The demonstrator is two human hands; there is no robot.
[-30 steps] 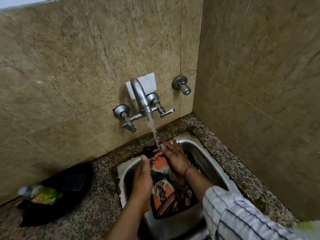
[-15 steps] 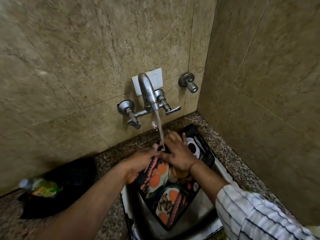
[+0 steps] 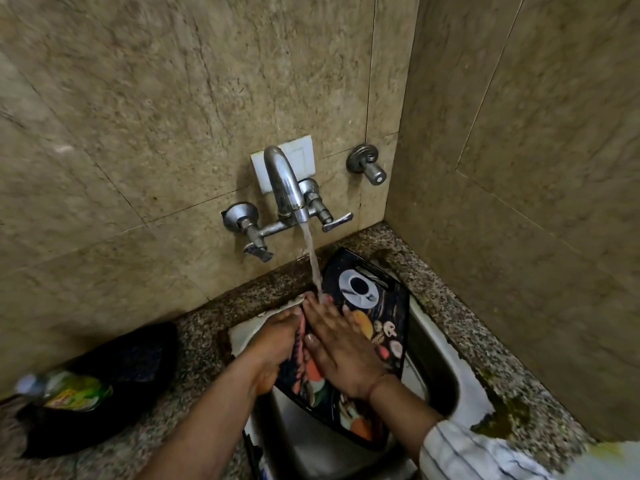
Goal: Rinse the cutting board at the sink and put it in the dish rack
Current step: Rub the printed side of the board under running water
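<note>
- While water (image 3: pixel 313 265) is running onto the board (image 3: pixel 377 306) over the sink (image 3: pixel 440 372), the left hand (image 3: pixel 273 344) is gripping its left edge.
- Right hand (image 3: pixel 341 344) is lying flat, open, on its face.

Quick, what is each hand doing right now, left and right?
Left hand: closed on the left edge of the cutting board.
Right hand: open, flat on the board's printed face.

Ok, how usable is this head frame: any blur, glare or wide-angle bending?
Head view: dim and warm; centre sharp enough, with faucet and cutting board legible; green bottle and striped sleeve smeared at the edges; tile lines bow outward; only soft highlights on the sink.
</note>
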